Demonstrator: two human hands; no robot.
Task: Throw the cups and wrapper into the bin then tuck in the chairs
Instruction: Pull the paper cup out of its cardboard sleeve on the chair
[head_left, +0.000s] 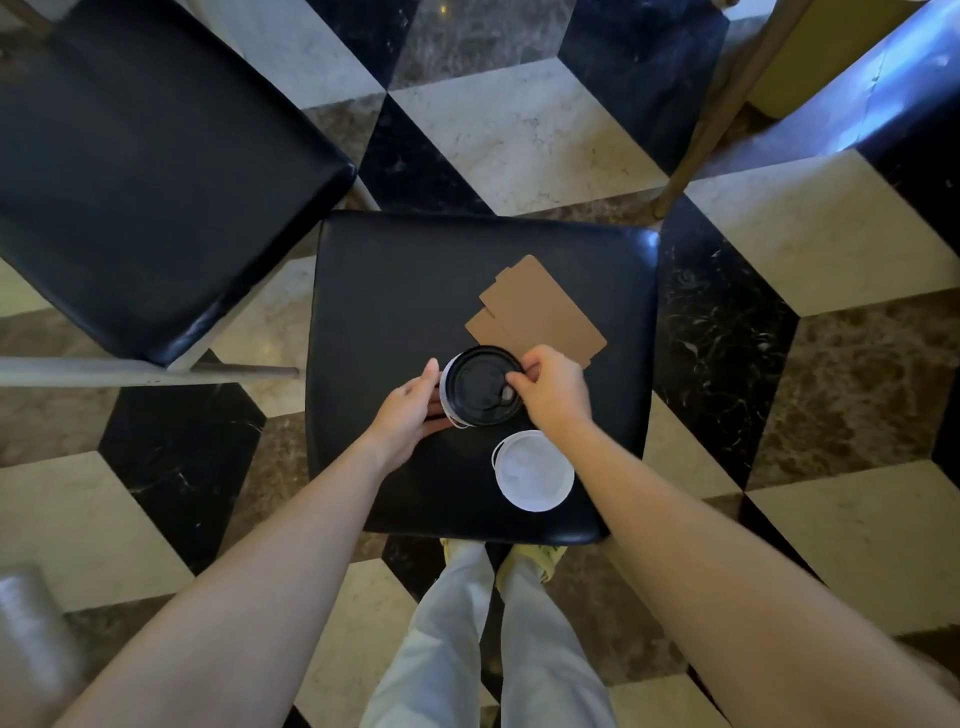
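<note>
I find both hands at work on one cup. My left hand (410, 415) is wrapped around the white wall of the lidded cup (480, 387), which stands upright on the black chair seat (395, 291). My right hand (553, 389) is pinched together on the rim of its black lid (480, 382). Just behind the right hand lies the flat brown wrapper (540, 312); just below its wrist stands the open white cup (532, 470). No bin is in view. Assessment: paper cups, light, thin-walled, easily crushed; contents unknown, so keep upright and grip mid-wall, not the lid, which may pop off. The wrapper appears stiff card; lift it by an edge.
</note>
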